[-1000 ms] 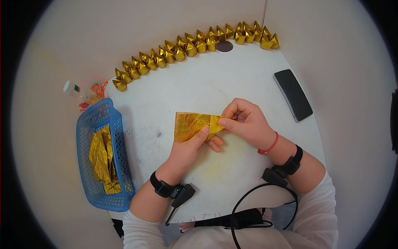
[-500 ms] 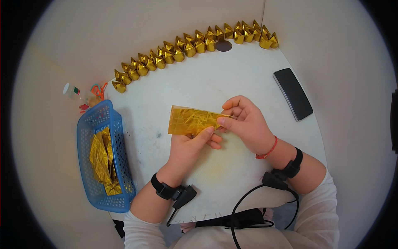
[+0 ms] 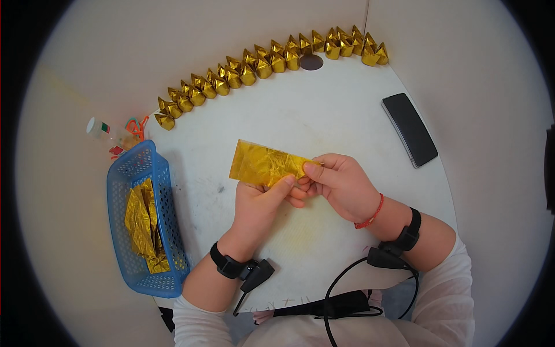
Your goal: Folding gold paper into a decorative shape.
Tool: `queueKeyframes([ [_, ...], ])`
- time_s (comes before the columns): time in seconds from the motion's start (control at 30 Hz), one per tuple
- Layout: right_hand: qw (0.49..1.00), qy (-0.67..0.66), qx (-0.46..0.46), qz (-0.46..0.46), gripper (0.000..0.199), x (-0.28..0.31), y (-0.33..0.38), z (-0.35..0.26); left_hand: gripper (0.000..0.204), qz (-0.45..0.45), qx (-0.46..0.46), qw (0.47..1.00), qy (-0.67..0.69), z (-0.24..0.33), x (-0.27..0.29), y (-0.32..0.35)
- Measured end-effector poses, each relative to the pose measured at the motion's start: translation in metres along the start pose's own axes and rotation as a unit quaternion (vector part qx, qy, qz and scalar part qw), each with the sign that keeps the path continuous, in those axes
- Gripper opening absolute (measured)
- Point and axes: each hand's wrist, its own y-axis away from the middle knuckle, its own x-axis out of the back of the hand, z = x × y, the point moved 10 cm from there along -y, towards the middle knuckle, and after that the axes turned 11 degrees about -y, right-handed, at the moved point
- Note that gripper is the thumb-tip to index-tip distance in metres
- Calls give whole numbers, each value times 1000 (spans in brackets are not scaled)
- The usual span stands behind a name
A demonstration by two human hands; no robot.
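A folded strip of gold foil paper (image 3: pixel 257 163) is held up over the middle of the table between both hands. My left hand (image 3: pixel 260 203) grips its lower edge, thumb on top and fingers beneath. At the strip's right end, my right hand (image 3: pixel 347 184) pinches it between thumb and bent fingers. The two hands' fingertips nearly meet under the paper, and some fingers are hidden behind it. The foil is creased, and its left end sticks out free.
Rows of folded gold paper ingots (image 3: pixel 231 77) line the table's far edge, near a dark round hole (image 3: pixel 311 62). A blue basket (image 3: pixel 176 231) with gold foil sheets (image 3: pixel 141 222) stands left. Beyond it are a plastic bottle (image 3: pixel 110 134) and orange scissors (image 3: pixel 137 127). A phone (image 3: pixel 409 130) lies right.
My right hand's raised fingers have curled in and down under the strip's right end. The strip has tilted slightly, its left end shifting up and a little left.
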Motion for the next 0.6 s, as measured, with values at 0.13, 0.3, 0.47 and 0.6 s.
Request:
queueKeyframes([
  [0.13, 1000, -5, -13, 3, 26, -1, 1, 1, 19, 16, 14, 999, 36, -4, 5, -1],
  [0.3, 1000, -16, -14, -9, 28, -8, 2, -2, 18, 51, 23, 996, 74, -8, 15, 0],
  [0.47, 1000, 0, -5, -5, 25, -5, 2, -3, 18, 74, 24, 995, 61, -9, 19, 1],
  [0.6, 997, 76, -12, 4, 24, -5, 2, -5, 16, 79, 28, 996, 28, -9, 22, 2],
])
